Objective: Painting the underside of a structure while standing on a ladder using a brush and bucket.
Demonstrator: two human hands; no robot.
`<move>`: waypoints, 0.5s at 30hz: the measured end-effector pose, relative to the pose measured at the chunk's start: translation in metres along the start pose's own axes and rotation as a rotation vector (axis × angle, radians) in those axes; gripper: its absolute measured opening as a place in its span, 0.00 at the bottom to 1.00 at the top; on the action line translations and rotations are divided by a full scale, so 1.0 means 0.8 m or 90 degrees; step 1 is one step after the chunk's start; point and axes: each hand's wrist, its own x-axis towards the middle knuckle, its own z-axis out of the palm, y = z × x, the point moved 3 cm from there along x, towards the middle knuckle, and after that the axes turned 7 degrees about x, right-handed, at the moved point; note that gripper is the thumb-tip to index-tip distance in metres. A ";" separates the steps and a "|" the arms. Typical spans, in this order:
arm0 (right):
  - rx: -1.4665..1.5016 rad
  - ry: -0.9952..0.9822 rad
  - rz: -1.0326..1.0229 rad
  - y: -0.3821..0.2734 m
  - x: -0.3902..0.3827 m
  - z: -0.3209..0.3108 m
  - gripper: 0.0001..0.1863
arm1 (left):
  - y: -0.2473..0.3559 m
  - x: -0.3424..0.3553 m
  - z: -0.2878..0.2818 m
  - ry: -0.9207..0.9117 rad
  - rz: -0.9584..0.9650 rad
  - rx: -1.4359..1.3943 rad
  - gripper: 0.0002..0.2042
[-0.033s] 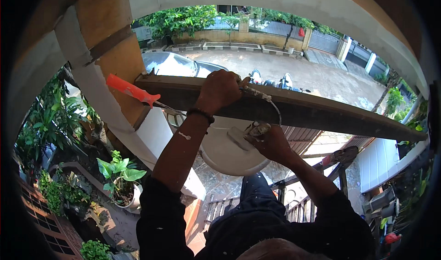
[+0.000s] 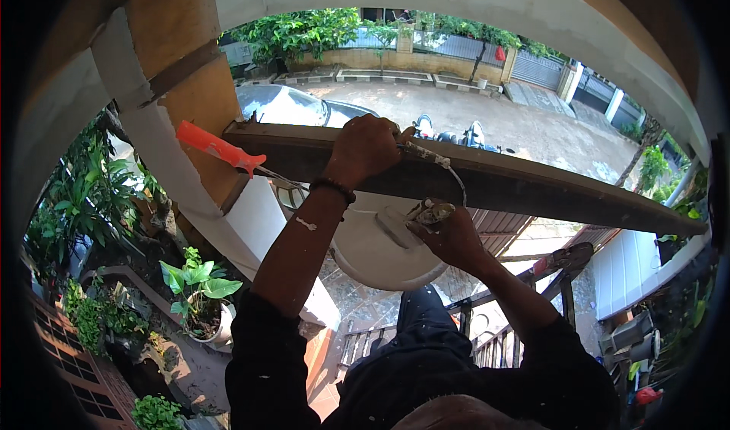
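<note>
My left hand [image 2: 365, 150] is closed at the wooden beam [image 2: 532, 183], around the grip end of a bucket's wire handle [image 2: 427, 155]. Below the beam hangs the round bucket [image 2: 357, 266], with whitish paint inside. My right hand [image 2: 460, 241] pinches a paint-crusted brush [image 2: 432, 213]; its pale, broad end [image 2: 397, 228] is down in the bucket. Left of my left forearm sticks out a tool with an orange handle [image 2: 220, 149], and its thin metal rod passes behind that forearm. White paint spots my left forearm. The fingertips of my left hand are hidden.
A yellow and white pillar [image 2: 201, 126] stands left of the beam. Beneath me are a dark metal ladder or railing [image 2: 525, 285] and tiled ground. A potted plant [image 2: 205, 301] is at lower left. Beyond the beam are a parked car [image 2: 289, 107], motorbikes [image 2: 449, 132] and a street.
My right hand and the brush have shifted very slightly in the bucket. My left hand stays where it was on the handle.
</note>
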 end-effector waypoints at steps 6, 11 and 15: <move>0.029 0.032 0.033 0.003 0.001 -0.009 0.10 | -0.002 0.003 -0.006 0.015 -0.009 -0.007 0.25; 0.053 0.080 0.046 0.006 -0.008 -0.016 0.09 | -0.005 0.009 0.005 0.020 -0.005 0.025 0.25; 0.018 0.074 0.074 0.016 -0.016 -0.013 0.10 | -0.007 0.004 0.013 0.005 -0.007 0.014 0.26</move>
